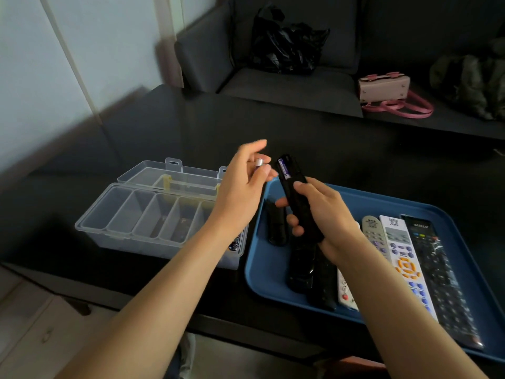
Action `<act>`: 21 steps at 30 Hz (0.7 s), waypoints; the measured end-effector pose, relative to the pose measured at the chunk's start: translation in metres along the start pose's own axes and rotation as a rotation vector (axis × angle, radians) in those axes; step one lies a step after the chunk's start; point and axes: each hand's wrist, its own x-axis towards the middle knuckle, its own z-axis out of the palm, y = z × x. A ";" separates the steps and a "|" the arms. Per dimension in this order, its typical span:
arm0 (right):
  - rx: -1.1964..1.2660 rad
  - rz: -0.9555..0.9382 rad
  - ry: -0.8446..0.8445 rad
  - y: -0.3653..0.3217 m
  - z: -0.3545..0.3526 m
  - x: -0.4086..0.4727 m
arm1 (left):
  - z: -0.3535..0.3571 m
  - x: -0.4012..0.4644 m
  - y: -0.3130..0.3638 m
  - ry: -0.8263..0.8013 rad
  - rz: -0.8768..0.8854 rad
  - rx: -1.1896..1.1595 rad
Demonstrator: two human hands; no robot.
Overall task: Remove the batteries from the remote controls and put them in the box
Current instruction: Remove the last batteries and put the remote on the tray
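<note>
The left hand (243,184) pinches a battery (258,162) between thumb and fingers, its silvery end poking out at 12 o'clock of the pinch. At 3 o'clock, just beside it, the right hand (321,214) grips a black remote (299,198) tilted upright, back open, a purple battery (283,168) seated in its top end above the thumb. The clear box (131,214) lies open at 8 o'clock of the left hand, on the black table (191,127). Other remotes (404,258) lie in the blue tray (396,203).

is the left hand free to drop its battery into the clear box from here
Probably yes: the left hand pinches the battery just right of the open clear box, lid back, with nothing in between.
</note>
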 end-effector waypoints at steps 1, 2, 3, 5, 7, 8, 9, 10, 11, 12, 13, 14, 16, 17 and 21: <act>-0.023 0.000 0.003 0.001 -0.001 0.000 | 0.000 0.001 0.001 0.030 -0.015 -0.067; -0.044 -0.003 0.004 0.002 -0.002 0.000 | 0.000 0.002 0.001 0.051 -0.023 -0.110; -0.059 -0.004 0.004 0.003 -0.003 0.000 | -0.001 0.002 0.001 0.054 -0.028 -0.137; -0.074 -0.012 -0.002 0.006 -0.004 0.000 | -0.001 0.001 0.003 0.033 -0.030 -0.183; -0.089 -0.017 -0.007 0.007 -0.004 -0.001 | 0.001 0.000 0.005 0.023 -0.021 -0.193; -0.092 -0.017 -0.006 0.008 -0.004 -0.001 | 0.002 0.001 0.005 0.036 -0.015 -0.181; -0.093 -0.017 -0.008 0.008 -0.004 -0.001 | 0.002 0.001 0.005 0.054 -0.010 -0.155; -0.095 -0.017 -0.011 0.008 -0.004 -0.002 | 0.002 0.001 0.004 0.072 -0.004 -0.123; -0.096 -0.020 -0.015 0.007 -0.004 -0.002 | 0.002 0.002 0.004 0.084 0.002 -0.096; -0.097 -0.022 -0.019 0.007 -0.005 -0.003 | 0.003 0.003 0.004 0.093 0.006 -0.086; -0.095 -0.024 -0.022 0.006 -0.005 -0.003 | 0.003 0.003 0.006 0.100 0.012 -0.100; -0.089 -0.026 -0.025 0.006 -0.006 -0.004 | 0.003 0.004 0.008 0.108 0.024 -0.126; -0.073 -0.015 -0.030 0.004 -0.006 -0.005 | 0.004 0.004 0.010 0.126 0.045 -0.166; -0.068 -0.009 -0.033 0.004 -0.007 -0.007 | 0.004 0.003 0.010 0.128 0.051 -0.176; -0.067 -0.011 -0.030 0.004 -0.008 -0.009 | 0.008 0.002 0.006 0.096 0.073 -0.085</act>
